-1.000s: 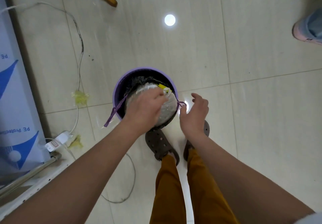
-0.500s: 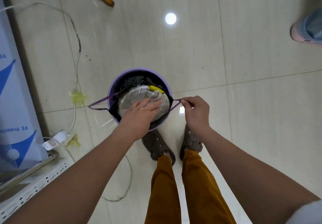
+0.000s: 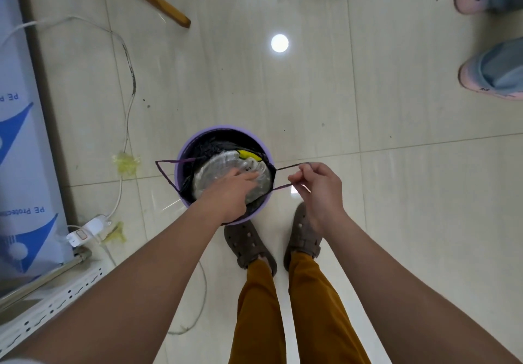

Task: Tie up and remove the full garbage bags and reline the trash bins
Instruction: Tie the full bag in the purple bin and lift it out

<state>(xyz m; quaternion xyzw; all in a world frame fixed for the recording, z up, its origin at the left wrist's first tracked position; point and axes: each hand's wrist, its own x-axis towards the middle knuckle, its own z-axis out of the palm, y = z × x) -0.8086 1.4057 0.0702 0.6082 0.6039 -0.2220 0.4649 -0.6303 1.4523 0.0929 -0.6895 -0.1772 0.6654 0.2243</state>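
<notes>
If I tug too hard, the thin purple drawstring loop (image 3: 284, 177) could snap or tip the round lilac plastic bin (image 3: 184, 155). My right hand (image 3: 319, 185) pinches that loop just beside the rim; my left hand (image 3: 230, 191), fingers straight, presses the clear plastic-wrapped rubbish (image 3: 223, 165) inside the black bag (image 3: 209, 144).
</notes>
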